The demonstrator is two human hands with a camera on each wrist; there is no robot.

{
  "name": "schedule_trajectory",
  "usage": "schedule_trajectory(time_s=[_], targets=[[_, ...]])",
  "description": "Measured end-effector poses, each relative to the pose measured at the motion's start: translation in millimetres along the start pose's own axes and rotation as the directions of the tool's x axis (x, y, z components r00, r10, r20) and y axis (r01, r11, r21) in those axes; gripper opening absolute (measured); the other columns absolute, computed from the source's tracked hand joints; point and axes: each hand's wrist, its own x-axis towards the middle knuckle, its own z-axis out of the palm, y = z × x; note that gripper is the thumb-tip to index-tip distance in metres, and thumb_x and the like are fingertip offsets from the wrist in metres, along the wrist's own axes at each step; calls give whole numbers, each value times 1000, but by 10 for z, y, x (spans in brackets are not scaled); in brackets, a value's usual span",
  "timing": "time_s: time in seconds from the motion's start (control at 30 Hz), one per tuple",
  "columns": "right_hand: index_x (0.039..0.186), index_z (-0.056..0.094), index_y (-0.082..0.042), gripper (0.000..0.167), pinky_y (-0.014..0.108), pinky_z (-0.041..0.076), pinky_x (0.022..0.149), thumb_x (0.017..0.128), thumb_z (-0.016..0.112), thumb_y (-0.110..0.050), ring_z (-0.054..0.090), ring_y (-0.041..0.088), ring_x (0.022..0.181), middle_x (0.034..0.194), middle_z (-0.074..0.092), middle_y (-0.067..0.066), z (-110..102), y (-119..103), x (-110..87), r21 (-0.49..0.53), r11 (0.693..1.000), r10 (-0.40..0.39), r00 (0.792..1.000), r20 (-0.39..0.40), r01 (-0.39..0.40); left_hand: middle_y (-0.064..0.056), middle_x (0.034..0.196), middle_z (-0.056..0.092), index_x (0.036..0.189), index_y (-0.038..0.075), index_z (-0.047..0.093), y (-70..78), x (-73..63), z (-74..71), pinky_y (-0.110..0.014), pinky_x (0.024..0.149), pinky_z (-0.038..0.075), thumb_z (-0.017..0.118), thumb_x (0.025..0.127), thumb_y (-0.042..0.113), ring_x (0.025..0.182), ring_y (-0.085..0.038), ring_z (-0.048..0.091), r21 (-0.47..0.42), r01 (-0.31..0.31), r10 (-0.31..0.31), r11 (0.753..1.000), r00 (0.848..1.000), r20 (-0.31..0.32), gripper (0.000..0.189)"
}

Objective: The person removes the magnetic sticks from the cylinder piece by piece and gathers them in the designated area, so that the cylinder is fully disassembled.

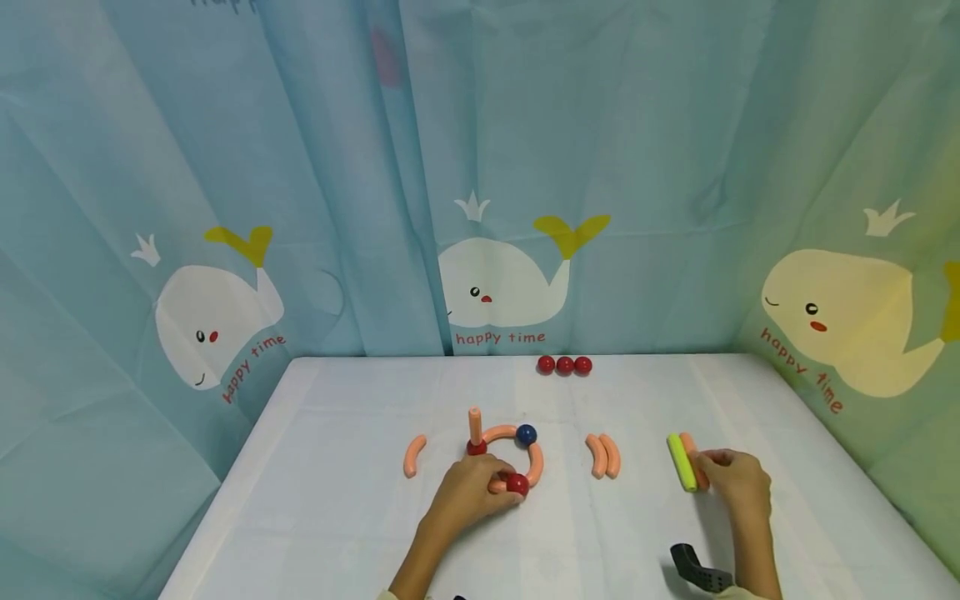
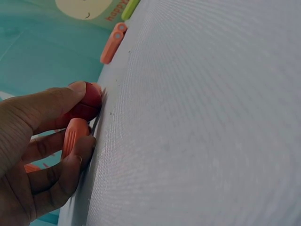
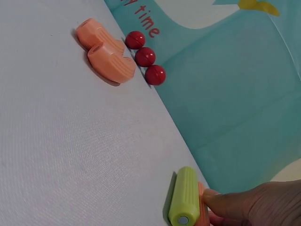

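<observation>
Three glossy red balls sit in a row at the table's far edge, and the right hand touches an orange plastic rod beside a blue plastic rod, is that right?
Not blue: the right wrist view shows a yellow-green plastic rod beside the orange plastic rod. The three glossy red balls and right hand are as you say.

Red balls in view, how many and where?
5: three red balls in a row at the table's far edge, one ball under the upright orange stick, one pinched ball in the left hand. That hand could hide another.
</observation>
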Motion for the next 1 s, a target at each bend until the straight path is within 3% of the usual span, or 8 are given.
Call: schedule_trajectory(time_s=[1.0], targets=[[121, 56, 11, 63, 40, 42, 66, 97, 48, -47, 55, 43, 99, 121, 54, 35, 30, 28, 68, -67, 997, 34, 999, 33, -32, 13, 88, 69, 100, 21, 76, 7, 10, -4, -17, 66, 42, 80, 78, 43, 72, 4, 50, 25, -6, 6, 1000, 1000, 11, 31]])
